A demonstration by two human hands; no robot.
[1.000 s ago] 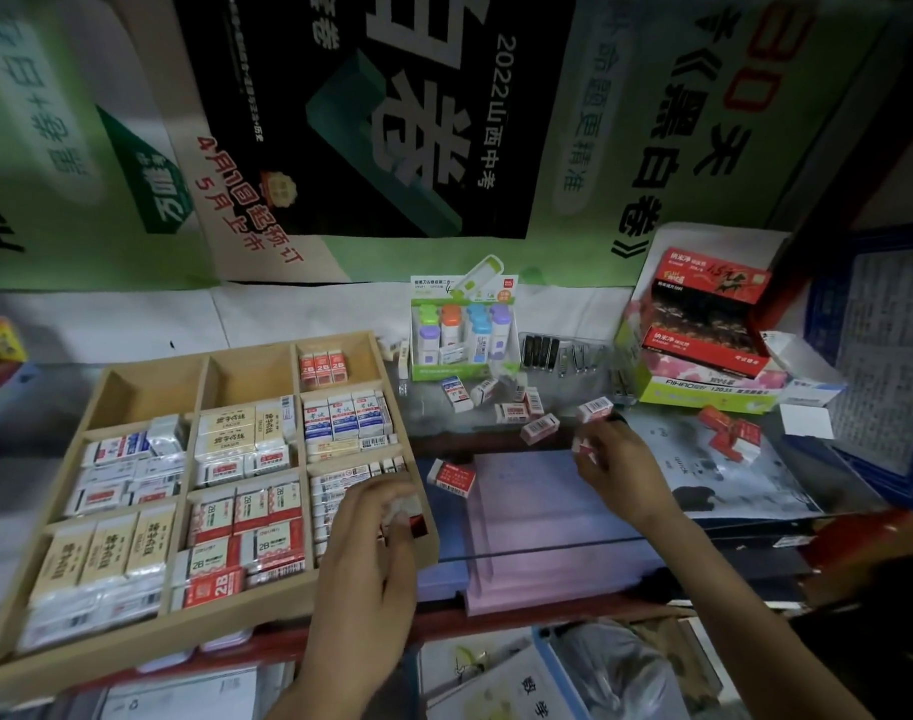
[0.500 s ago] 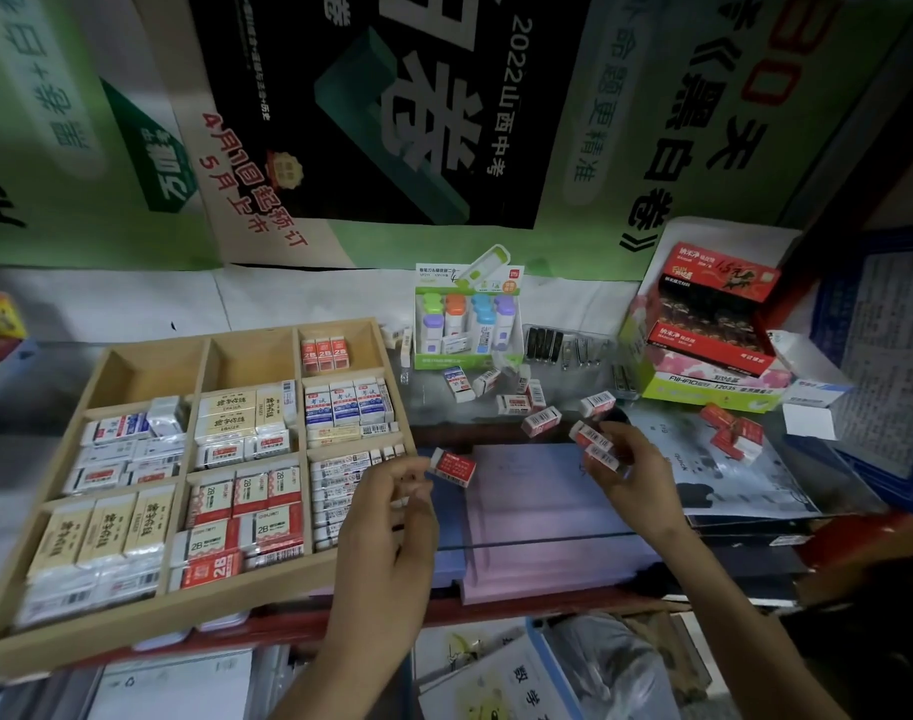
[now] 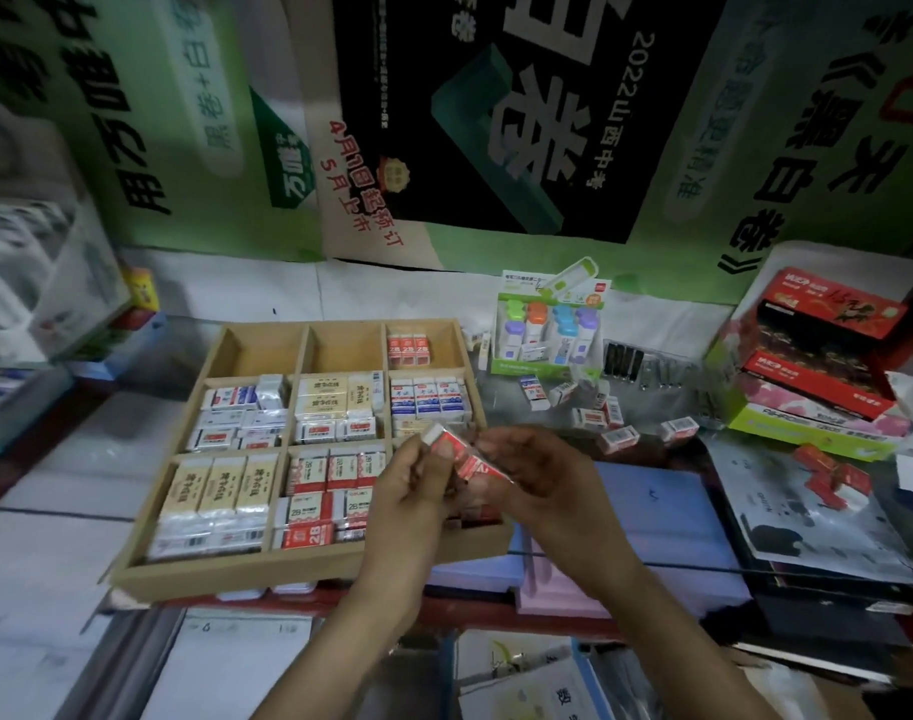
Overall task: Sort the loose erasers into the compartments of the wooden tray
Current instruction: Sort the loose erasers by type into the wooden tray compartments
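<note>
The wooden tray lies left of centre, most compartments packed with boxed erasers; the two back-left compartments look bare. Over the tray's right side my left hand and my right hand meet, both holding red-and-white erasers between their fingers. The hands hide the tray's front-right compartment. Several loose erasers lie on the counter behind my hands, and red ones lie further right.
A green display box of correction tapes stands behind the loose erasers, beside black clips. Red and green boxes are stacked at the right. Purple and pink paper stacks lie under my right arm. Posters cover the back wall.
My right hand has carried its erasers left from the counter, and my left hand picked up a red eraser beside the tray. Both hands now meet above the tray's right side.
</note>
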